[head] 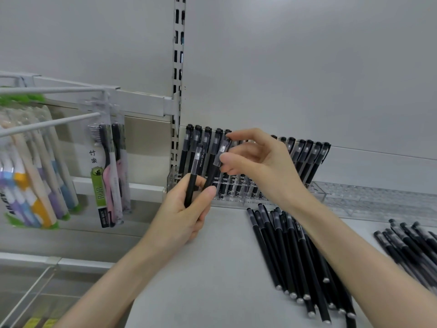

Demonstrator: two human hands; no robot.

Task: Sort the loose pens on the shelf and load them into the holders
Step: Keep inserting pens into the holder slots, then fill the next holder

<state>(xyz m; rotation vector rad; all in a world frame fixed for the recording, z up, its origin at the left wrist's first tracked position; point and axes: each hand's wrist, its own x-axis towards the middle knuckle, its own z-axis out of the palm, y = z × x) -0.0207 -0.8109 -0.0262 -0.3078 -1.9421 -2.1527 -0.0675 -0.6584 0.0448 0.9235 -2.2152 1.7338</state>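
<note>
My left hand (186, 209) grips black pens (192, 178) upright by their lower barrels, just in front of the clear pen holder (171, 182). My right hand (257, 166) pinches the capped top of one of these pens (221, 151) between thumb and fingers. The holder stands against the back wall with a row of black pens (307, 157) upright in it. A pile of loose black pens (293, 252) lies on the shelf (212, 268) under my right forearm. Another loose pile (411, 242) lies at the far right.
A second clear holder (378, 197) sits to the right of the first. Packaged toothbrushes (108, 171) hang from hooks (52, 124) on the left, beside a slotted upright rail (177, 67). A lower shelf edge (54, 261) shows at the bottom left.
</note>
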